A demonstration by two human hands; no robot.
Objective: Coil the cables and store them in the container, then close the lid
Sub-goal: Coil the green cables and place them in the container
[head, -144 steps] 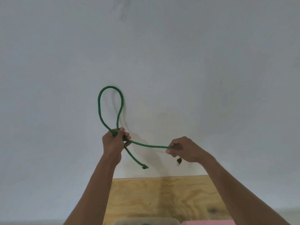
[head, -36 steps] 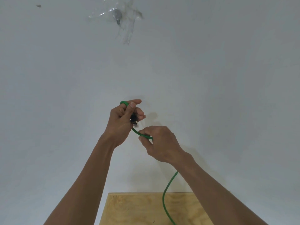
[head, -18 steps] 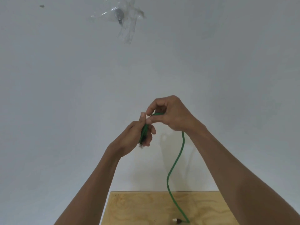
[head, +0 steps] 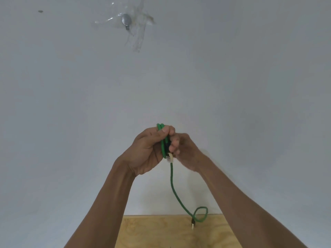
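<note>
The left hand (head: 146, 151) is raised in front of a pale wall (head: 71, 104), above the far edge of the plywood tabletop (head: 157, 233). Its fingers (head: 167, 130) are curled round a small bundle of the green cable (head: 171, 178): two turns of the cable stick out above the thumb, and the strands run down through the palm. A pale connector (head: 169, 157) shows at the bottom of that bundle, just below the grip.

The right hand (head: 186, 151) is pressed close against the left one, touching the same bundle from the other side. Its fingers are bent and rest on the cable, but whether they pinch it or only touch it cannot be told, since that hand is blurred.

From the bundle, a single free length of the cable hangs down between the two forearms. It curves toward the right, forms a small loop just over the far edge of the tabletop, and ends in a second, dark connector (head: 193, 224) with a light tip that hangs over the plywood near that far edge.

High on the wall, left of the hands, a small metal hook (head: 126, 21) is fixed under clear tape (head: 138, 38). A small dark mark (head: 40, 11) sits on the wall near the upper left corner.
</note>
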